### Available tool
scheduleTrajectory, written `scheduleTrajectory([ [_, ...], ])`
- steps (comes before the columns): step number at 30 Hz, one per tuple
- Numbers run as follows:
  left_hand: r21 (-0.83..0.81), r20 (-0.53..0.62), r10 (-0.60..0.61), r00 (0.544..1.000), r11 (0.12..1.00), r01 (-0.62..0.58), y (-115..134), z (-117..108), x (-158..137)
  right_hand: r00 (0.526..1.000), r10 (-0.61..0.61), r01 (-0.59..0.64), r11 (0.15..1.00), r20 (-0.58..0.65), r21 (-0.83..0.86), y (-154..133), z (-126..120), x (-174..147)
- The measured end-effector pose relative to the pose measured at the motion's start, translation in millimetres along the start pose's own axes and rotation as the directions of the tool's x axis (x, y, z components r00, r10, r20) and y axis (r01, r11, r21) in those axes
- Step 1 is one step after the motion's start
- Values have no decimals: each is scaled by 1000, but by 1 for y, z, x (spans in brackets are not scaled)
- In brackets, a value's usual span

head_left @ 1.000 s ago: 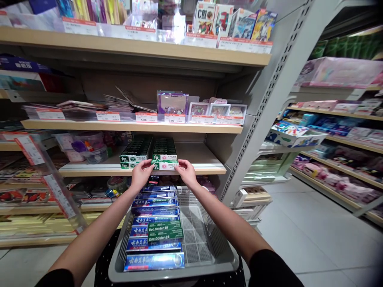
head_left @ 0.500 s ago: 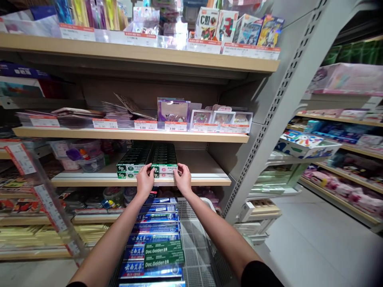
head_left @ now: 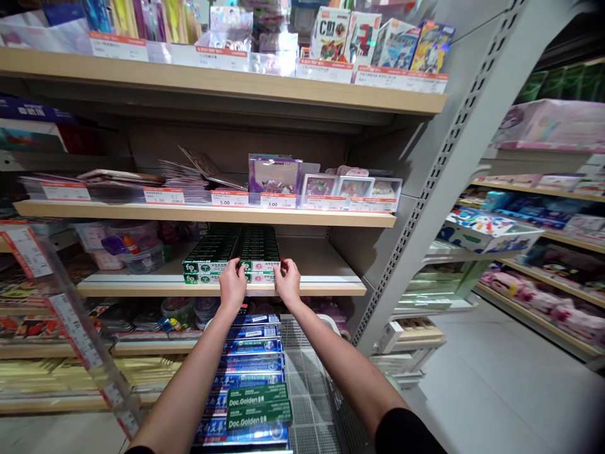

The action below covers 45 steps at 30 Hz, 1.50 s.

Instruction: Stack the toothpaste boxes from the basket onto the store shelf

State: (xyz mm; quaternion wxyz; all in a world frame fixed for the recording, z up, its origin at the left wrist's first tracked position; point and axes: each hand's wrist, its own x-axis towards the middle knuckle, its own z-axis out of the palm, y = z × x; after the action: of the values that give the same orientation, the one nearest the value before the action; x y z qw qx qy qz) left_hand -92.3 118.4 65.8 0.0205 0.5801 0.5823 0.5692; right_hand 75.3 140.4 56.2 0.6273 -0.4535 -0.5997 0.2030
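Squarely between both hands (head_left: 233, 285) (head_left: 288, 282) — a green-white box (head_left: 259, 266), ends in fingertip grip.

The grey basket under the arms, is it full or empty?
Partly filled: the basket holds blue boxes with two green boxes lying on them, but its right side shows bare mesh.

Price labels (head_left: 230, 199) line the front edges of stocked shelves (head_left: 203, 213) in a retail shop, where boxed toys (head_left: 331, 36) stand near the top shelf's (head_left: 227, 75) right corner, matching green cartons (head_left: 213, 244) sit in rows along a lower shelf's (head_left: 321, 257) front edge, and packaged goods (head_left: 543, 296) fill racks (head_left: 539, 191) across the aisle (head_left: 501, 378).
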Motion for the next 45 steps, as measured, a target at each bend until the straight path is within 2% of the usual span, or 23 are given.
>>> scheduleTrajectory([
  [7,-49,25,-5,1000,999,6,-2,-1,-2,1000,29,-29,999,2,42,1,2,0],
  [12,-89,75,15,997,996,-8,8,-9,-11,997,75,-77,984,21,160,2,0,-9],
  [18,-85,177,100,979,993,-86,18,-49,-44,998,51,-56,981,30,188,-7,-29,-47],
  [24,-114,302,18,953,993,17,6,-95,-100,977,83,-110,986,197,128,-18,-79,-109],
  [28,-72,455,12,890,997,24,-8,-118,-140,919,129,-151,988,372,29,-22,-107,-147],
  [32,-76,618,105,779,994,-74,-11,-139,-166,824,128,-149,989,552,-7,-29,-125,-171],
  [35,-78,679,156,718,987,-141,-9,-149,-174,750,113,-126,992,652,-27,-31,-131,-182],
  [41,-24,781,140,608,980,-196,-17,-155,-181,656,156,-162,985,739,-65,-29,-132,-190],
  [45,20,809,85,582,985,-170,-23,-154,-185,625,195,-207,975,756,-81,-24,-131,-190],
])
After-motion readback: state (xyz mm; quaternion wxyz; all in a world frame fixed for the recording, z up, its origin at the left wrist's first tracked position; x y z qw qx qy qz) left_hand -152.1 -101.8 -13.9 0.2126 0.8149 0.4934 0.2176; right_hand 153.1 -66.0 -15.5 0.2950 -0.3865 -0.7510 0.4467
